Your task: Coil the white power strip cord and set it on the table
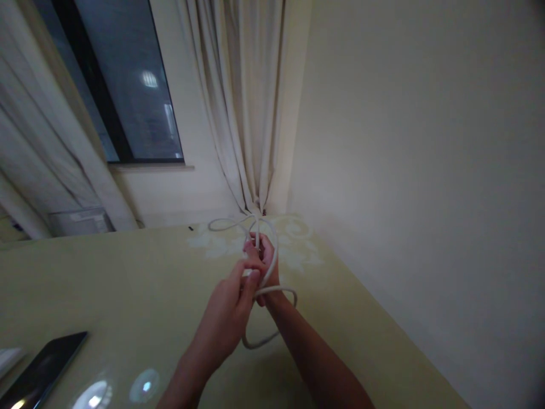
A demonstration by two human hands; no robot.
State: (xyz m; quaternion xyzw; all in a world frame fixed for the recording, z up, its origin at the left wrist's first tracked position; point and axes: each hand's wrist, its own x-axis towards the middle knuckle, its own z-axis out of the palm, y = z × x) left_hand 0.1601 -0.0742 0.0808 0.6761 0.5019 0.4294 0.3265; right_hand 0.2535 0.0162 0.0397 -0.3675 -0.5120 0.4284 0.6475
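I have a pale cord point(273, 264) in both hands, over the far part of the table point(128, 289), right of its middle. My right hand point(266, 253) is farther out, its fingers curled in and its thumb pressed toward them, closed on the cord. My left hand point(232, 304) is just beside it on the near left, thumb and forefinger brought together in a pinch on the cord by the heel of my right hand; how my other left fingers sit I cannot tell.

One loop spreads to the far left of my hands, and another bows out along the right of my right hand. A nearer turn crosses over my right wrist, goes behind the forearm and shows again on its left as a sagging bend; whether it touches the skin I cannot tell.

Near left on the table lies a dark tablet point(45, 366), with a white object point(9, 359) just left of it. A small dark bit point(191, 228) lies by the far edge. Beyond hang a right curtain point(247, 113) and a left curtain point(42, 125), with a window point(128, 85) between them.
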